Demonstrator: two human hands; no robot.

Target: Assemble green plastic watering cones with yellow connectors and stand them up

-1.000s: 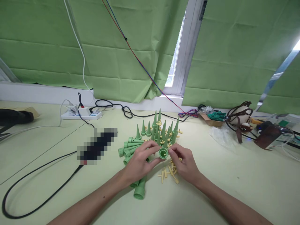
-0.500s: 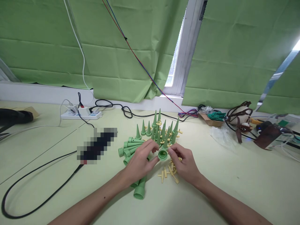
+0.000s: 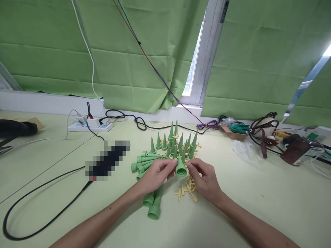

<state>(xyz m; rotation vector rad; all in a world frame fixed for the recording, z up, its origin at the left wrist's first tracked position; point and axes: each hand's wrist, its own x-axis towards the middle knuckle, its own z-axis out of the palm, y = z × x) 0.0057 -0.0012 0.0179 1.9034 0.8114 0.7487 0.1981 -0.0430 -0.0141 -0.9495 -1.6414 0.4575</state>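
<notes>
Green cone (image 3: 181,172) hung over the worktop (image 3: 258,206), short of its far edge; I had the right hand (image 3: 205,177) pinching its side, but couldn't tell whether my left hand (image 3: 159,172) gripped it. Upright cones (image 3: 180,143) stood beyond.

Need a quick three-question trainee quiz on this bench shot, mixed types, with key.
1. True or false: the cone between the left hand and right hand shows its open base to the camera.
2. Which lies nearest the person? A) power strip B) loose yellow parts C) box by the window wall
3. Fill in: the green tubes lie to the ___ of the loose yellow parts.

Key: 1 true; 2 B; 3 left
</notes>
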